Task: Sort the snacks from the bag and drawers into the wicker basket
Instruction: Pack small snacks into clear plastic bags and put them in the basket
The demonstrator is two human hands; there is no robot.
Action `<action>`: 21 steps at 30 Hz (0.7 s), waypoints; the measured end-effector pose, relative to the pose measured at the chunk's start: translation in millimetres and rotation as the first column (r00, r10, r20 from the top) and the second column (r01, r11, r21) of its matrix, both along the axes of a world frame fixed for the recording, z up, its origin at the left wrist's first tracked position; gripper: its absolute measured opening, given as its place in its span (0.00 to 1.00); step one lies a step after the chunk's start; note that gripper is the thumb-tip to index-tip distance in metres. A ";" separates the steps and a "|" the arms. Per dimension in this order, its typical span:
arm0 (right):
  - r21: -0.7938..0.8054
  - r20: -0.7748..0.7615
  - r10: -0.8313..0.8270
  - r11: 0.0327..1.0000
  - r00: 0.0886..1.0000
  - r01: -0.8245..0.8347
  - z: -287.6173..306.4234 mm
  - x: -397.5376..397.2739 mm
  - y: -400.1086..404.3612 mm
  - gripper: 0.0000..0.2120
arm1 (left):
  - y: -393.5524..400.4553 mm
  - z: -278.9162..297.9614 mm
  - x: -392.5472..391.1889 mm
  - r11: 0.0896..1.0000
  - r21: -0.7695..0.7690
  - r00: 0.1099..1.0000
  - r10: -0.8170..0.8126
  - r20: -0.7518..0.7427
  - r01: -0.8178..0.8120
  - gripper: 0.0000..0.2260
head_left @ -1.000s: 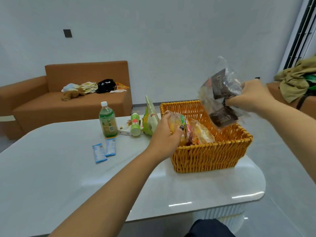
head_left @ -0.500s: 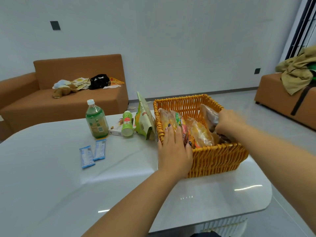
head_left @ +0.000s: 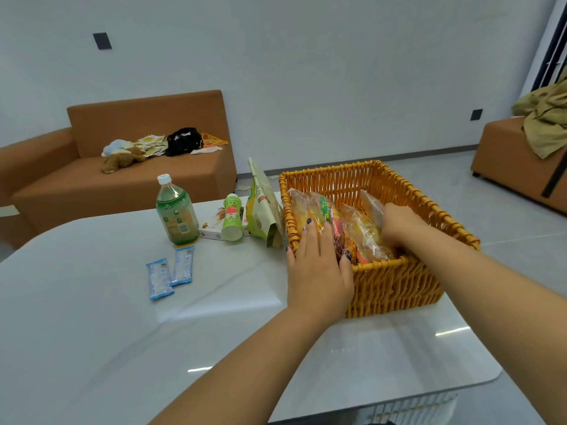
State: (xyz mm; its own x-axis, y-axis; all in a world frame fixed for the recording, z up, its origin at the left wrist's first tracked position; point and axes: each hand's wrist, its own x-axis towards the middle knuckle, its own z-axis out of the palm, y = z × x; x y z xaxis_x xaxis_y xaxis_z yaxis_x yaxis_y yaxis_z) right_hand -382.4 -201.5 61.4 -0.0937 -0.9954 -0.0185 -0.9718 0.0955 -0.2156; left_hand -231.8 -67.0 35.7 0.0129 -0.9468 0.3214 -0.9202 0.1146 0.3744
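Head view. Your left hand point(head_left: 319, 271) lies flat over the near-left corner of the basket point(head_left: 395, 283), fingers straight and spread, fingertips pressing on the yellow snack packs point(head_left: 334, 222) inside; it grips nothing. Your right hand point(head_left: 399, 222) reaches down into the basket from the right, among the clear packs point(head_left: 369, 207). Its fingers are hidden behind the knuckles and the wrapping, so you cannot tell whether it holds a pack or how far it is open.

The basket stands on the right part of the white table point(head_left: 122, 332), near the right edge. The packs stand on end in its left half; the far-right part of the basket floor is hidden by your right forearm.

Just left of the basket, touching or nearly touching its wall, a green pouch point(head_left: 260, 207) stands upright. Beside it is a small green bottle point(head_left: 232, 222), and behind that a flat box point(head_left: 211, 223). Further left stands a larger bottle point(head_left: 176, 213) with a white cap. Two blue sachets point(head_left: 170, 273) lie side by side on the table, well apart from the basket.

Behind the table is a brown sofa point(head_left: 122, 179) carrying a soft toy, papers and a black bag. A second sofa point(head_left: 515, 157) at right carries an olive cloth point(head_left: 546, 121).
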 end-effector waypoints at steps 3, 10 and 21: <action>0.086 0.440 0.012 0.995 0.898 -0.055 4.7 -7.5 -0.1 0.19 | -0.4 -0.4 0.6 1.000 0.008 1.000 0.003 0.010 -0.003 0.31; 0.078 0.604 0.178 0.957 0.776 -0.280 7.5 3.2 13.0 0.29 | -0.6 -1.6 1.0 1.000 0.012 1.000 -0.008 -0.001 0.008 0.31; -0.137 0.300 0.206 0.976 0.931 -0.172 17.1 16.8 39.5 0.25 | 6.2 10.8 23.0 0.972 0.133 0.958 -0.156 -0.239 0.191 0.29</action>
